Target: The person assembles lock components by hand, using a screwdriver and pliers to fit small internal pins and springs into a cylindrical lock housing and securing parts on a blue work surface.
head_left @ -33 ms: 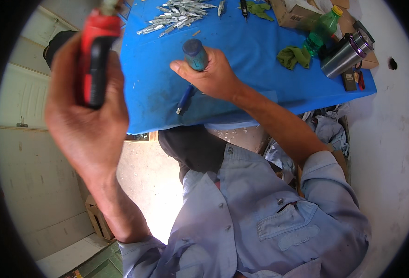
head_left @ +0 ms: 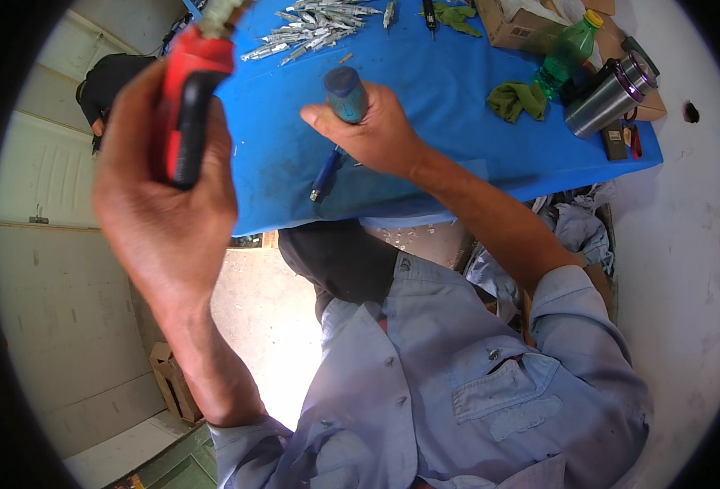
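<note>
My left hand (head_left: 164,220) is raised close at the left, closed round a tool with a red and black handle (head_left: 193,94). A blurred metal end sticks out at its top, partly cut off by the picture's edge. Over the table my right hand (head_left: 384,134) is wrapped round the blue-green handle of a screwdriver (head_left: 345,96), butt end up and thumb stretched to the left; its shaft is hidden. Just below that hand, a slim blue tool with a metal tip (head_left: 324,176) lies on the blue cloth. Farther back lies a pile of silvery metal parts (head_left: 319,31).
On the blue-covered table (head_left: 433,90) at right are a green bottle (head_left: 568,57), a steel flask (head_left: 609,98), a green rag (head_left: 516,101) and an open carton (head_left: 511,28). A black-clad person (head_left: 107,85) shows partly at far left. A white wall (head_left: 694,244) bounds the right.
My left hand has shifted a little to the right with the red and black tool, showing more of the person behind. The right hand stays nearly where it was.
</note>
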`<action>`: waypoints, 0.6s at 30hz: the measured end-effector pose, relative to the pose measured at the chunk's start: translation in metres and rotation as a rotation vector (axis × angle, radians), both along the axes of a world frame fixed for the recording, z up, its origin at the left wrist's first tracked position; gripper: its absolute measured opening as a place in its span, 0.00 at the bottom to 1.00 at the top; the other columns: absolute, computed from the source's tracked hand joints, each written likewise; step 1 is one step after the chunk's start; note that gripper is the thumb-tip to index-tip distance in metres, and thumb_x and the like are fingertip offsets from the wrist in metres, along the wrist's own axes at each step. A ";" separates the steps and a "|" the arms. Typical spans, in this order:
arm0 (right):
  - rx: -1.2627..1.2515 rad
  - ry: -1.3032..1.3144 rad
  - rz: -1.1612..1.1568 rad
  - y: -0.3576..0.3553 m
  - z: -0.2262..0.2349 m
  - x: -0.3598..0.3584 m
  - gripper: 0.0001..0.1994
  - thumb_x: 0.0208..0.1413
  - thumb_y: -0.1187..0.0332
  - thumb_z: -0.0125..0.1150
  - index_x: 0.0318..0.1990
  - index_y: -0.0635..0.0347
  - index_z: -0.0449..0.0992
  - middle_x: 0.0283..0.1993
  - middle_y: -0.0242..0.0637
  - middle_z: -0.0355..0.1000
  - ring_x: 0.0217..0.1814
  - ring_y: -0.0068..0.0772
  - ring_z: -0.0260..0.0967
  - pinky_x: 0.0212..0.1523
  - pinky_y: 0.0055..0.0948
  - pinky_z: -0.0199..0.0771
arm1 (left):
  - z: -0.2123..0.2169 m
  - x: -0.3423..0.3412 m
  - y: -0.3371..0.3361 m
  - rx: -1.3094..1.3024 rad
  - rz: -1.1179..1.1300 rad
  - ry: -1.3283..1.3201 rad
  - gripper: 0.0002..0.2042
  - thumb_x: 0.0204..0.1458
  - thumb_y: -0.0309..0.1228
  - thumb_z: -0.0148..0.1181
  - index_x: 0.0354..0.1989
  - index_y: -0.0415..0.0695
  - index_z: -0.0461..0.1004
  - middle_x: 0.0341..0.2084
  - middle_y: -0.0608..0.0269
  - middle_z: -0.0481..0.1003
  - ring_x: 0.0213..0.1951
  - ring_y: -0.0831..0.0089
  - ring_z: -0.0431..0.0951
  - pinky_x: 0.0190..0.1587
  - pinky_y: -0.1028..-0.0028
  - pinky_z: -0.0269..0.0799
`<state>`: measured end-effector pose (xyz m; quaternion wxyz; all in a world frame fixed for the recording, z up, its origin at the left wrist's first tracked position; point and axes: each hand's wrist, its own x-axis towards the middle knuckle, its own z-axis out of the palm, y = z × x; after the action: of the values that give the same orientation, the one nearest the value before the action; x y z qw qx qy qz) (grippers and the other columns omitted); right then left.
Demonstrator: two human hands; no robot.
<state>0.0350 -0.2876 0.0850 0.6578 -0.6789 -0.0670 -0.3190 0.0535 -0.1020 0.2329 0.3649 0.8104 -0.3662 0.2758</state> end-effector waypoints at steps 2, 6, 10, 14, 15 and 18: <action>0.023 -0.009 -0.003 -0.002 -0.001 0.000 0.15 0.61 0.70 0.70 0.26 0.57 0.68 0.22 0.21 0.61 0.28 0.14 0.55 0.27 0.26 0.61 | -0.011 0.002 -0.003 0.033 -0.065 0.033 0.17 0.55 0.24 0.68 0.54 0.41 0.79 0.34 0.63 0.80 0.36 0.79 0.80 0.43 0.78 0.76; -0.003 -0.016 -0.028 -0.003 -0.003 -0.001 0.16 0.61 0.70 0.70 0.26 0.57 0.67 0.22 0.20 0.61 0.28 0.13 0.55 0.27 0.26 0.61 | -0.015 0.006 -0.006 0.038 -0.148 -0.080 0.16 0.61 0.28 0.67 0.57 0.42 0.79 0.35 0.69 0.79 0.36 0.84 0.76 0.41 0.81 0.73; -0.025 -0.021 -0.016 -0.006 -0.005 0.001 0.16 0.61 0.70 0.70 0.26 0.57 0.68 0.22 0.20 0.61 0.28 0.12 0.55 0.27 0.26 0.62 | -0.002 -0.007 -0.013 -0.162 -0.056 0.066 0.14 0.63 0.27 0.64 0.56 0.42 0.79 0.39 0.66 0.82 0.41 0.80 0.80 0.44 0.79 0.76; 0.047 -0.116 -0.032 0.003 -0.004 0.011 0.13 0.61 0.68 0.71 0.28 0.57 0.72 0.23 0.20 0.63 0.29 0.12 0.57 0.28 0.25 0.63 | -0.038 0.015 -0.017 0.415 -0.061 -0.129 0.26 0.44 0.20 0.69 0.56 0.50 0.78 0.37 0.54 0.79 0.38 0.55 0.82 0.43 0.65 0.79; 0.041 -0.074 -0.022 0.000 -0.006 0.008 0.12 0.60 0.68 0.71 0.28 0.57 0.74 0.23 0.19 0.63 0.29 0.12 0.57 0.28 0.25 0.64 | -0.029 0.016 -0.007 0.371 -0.057 -0.146 0.26 0.44 0.20 0.68 0.56 0.48 0.77 0.40 0.52 0.81 0.42 0.51 0.82 0.44 0.61 0.79; 0.063 -0.005 -0.086 -0.009 -0.007 -0.001 0.13 0.61 0.66 0.72 0.28 0.58 0.75 0.23 0.20 0.65 0.28 0.11 0.59 0.28 0.25 0.64 | -0.013 0.012 -0.006 0.003 -0.055 -0.012 0.20 0.52 0.21 0.68 0.55 0.44 0.78 0.34 0.57 0.80 0.35 0.68 0.82 0.42 0.72 0.77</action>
<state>0.0337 -0.2970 0.0784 0.6644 -0.6592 -0.0293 -0.3509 0.0653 -0.1082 0.2203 0.3689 0.7988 -0.3911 0.2699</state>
